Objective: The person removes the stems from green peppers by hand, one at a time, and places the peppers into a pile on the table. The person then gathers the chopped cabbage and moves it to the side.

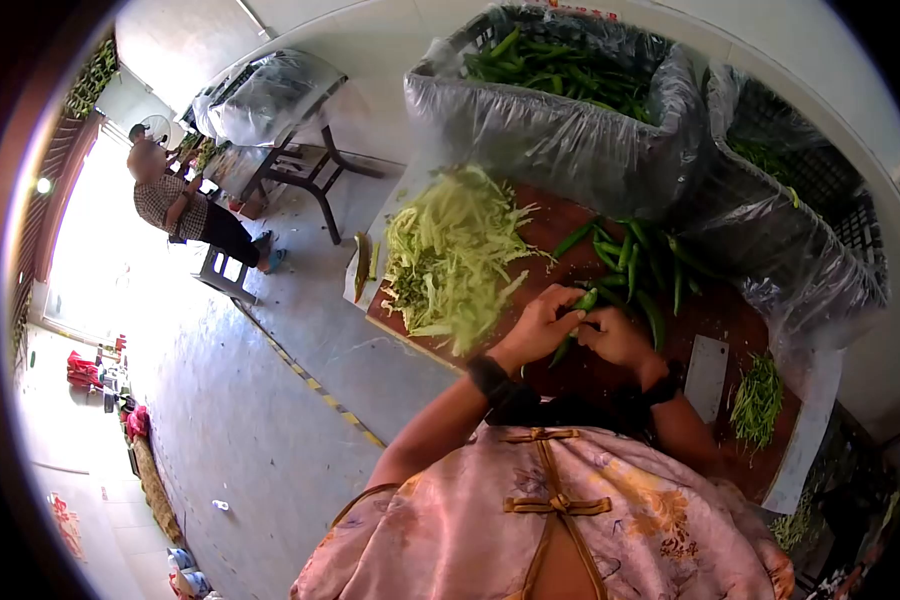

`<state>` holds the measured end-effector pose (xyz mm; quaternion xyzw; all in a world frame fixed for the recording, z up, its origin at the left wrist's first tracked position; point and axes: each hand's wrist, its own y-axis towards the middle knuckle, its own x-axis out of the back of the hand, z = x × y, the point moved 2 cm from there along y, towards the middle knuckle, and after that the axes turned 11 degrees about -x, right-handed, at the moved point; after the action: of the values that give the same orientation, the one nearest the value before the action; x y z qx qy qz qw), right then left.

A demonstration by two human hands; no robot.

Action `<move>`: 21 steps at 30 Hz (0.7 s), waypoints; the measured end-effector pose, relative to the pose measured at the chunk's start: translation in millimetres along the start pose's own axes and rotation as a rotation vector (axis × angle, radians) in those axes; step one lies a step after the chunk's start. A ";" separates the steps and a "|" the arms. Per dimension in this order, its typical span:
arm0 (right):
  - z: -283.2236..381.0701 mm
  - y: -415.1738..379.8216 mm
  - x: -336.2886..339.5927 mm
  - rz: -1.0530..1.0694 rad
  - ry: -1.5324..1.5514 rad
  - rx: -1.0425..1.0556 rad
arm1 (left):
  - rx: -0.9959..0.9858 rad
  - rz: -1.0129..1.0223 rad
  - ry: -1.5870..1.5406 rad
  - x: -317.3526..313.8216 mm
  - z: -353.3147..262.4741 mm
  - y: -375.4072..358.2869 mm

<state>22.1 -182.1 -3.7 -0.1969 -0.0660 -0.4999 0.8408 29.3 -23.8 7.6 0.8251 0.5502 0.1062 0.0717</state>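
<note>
Both my hands meet over the brown tabletop, fingers pinched round a green chili pepper [587,298]. My left hand [542,325] grips it from the left. My right hand [617,340] is closed at its lower end, where the fingers cover part of it. Just beyond lies a loose heap of whole green peppers [635,255]. To the left is a big mound of pale green shredded pieces [455,260]. Right of my right hand are a flat grey metal blade-like plate [708,370] and a small pile of thin green stems [758,402].
A plastic-lined crate of green peppers [550,135] stands at the table's back, with a second lined crate [780,220] to its right. Across the room, a person [175,195] sits on a stool [222,272] near another table [315,165]. Yellow-black tape [315,385] marks the floor.
</note>
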 end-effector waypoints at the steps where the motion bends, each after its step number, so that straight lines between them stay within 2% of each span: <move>1: -0.1 0.6 2.3 -0.004 0.049 -0.043 | -0.084 -0.004 0.150 3.2 -3.2 0.3; 2: 1.3 0.5 5.2 -0.004 0.047 -0.042 | -0.168 -0.008 0.299 6.0 -6.4 0.6; 4: 5.2 -1.1 13.4 -0.106 0.256 -0.095 | -0.174 0.008 0.345 10.9 -9.1 2.4; 6: 5.2 0.9 16.7 -0.150 0.278 -0.076 | -0.180 0.026 0.389 9.4 -11.5 3.2; 8: 5.5 0.5 18.2 -0.196 0.302 -0.056 | -0.290 0.095 0.469 4.0 -16.3 3.4; 10: 9.5 -1.2 17.5 -0.297 0.112 0.020 | -0.303 0.104 0.471 2.1 -22.8 3.2; 13: 17.4 -7.4 17.1 -0.332 0.026 -0.025 | -0.320 0.111 0.469 1.2 -28.9 3.6; 20: 17.4 -7.7 13.3 -0.425 0.062 0.098 | -0.303 0.067 0.382 -1.2 -28.2 7.3; 21: 13.5 -6.4 12.8 -0.371 0.188 0.047 | -0.303 0.067 0.383 -0.9 -29.0 8.2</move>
<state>24.0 -189.9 14.2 -0.1143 -0.0342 -0.6605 0.7413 28.9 -27.7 37.5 0.7875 0.5039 0.3444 0.0856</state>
